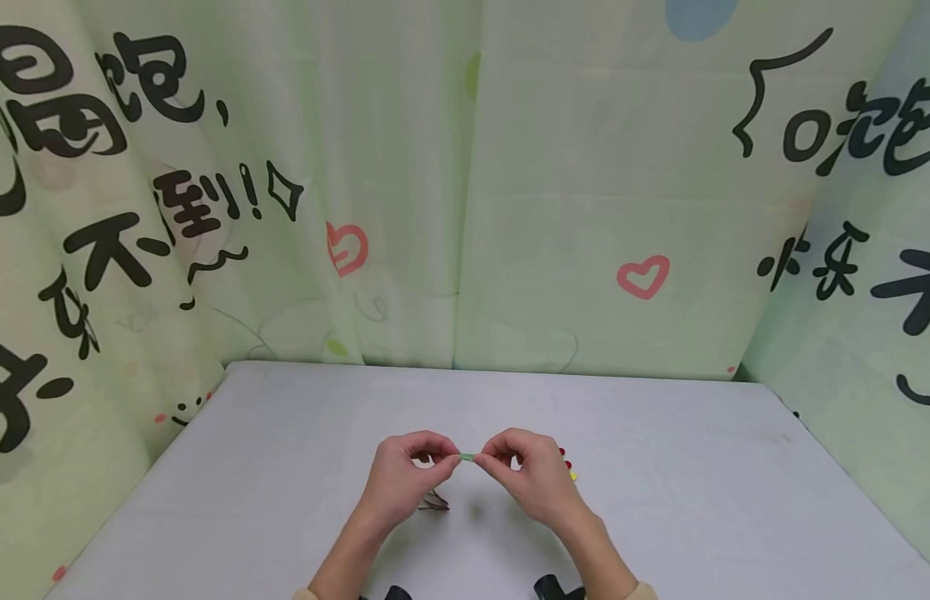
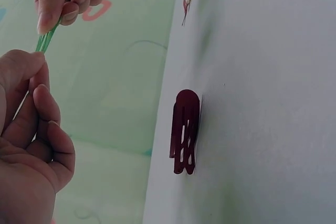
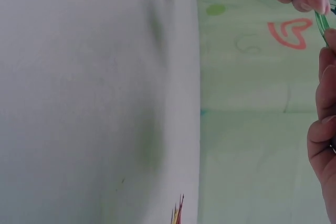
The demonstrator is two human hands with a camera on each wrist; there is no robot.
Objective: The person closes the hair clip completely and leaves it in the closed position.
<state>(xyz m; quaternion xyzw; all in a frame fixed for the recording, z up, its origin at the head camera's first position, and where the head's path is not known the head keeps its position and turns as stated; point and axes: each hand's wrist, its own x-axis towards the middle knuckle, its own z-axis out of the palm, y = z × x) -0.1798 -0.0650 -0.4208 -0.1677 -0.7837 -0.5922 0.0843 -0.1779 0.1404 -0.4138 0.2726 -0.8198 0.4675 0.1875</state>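
Observation:
Between the fingertips of both hands runs a short bundle of thin green strands (image 1: 467, 457), drawn taut. My left hand (image 1: 405, 471) pinches one end between thumb and forefinger. The other end is pinched by my right hand (image 1: 532, 475). In the left wrist view the green strands (image 2: 48, 39) look like several fine lines side by side, held clear above the table. Below the left hand lie dark red snap hair clips (image 2: 187, 109) with slotted bodies, stacked together. Beyond the right hand, small red and yellow pieces (image 1: 568, 465) show, partly hidden by it.
A white cloth covers the table (image 1: 300, 433). Behind and at both sides hangs a pale green curtain (image 1: 555, 208) with black lettering and red hearts. Thin pointed red and yellow pieces (image 3: 177, 214) lie at the right. Black fittings (image 1: 558, 587) show near both forearms.

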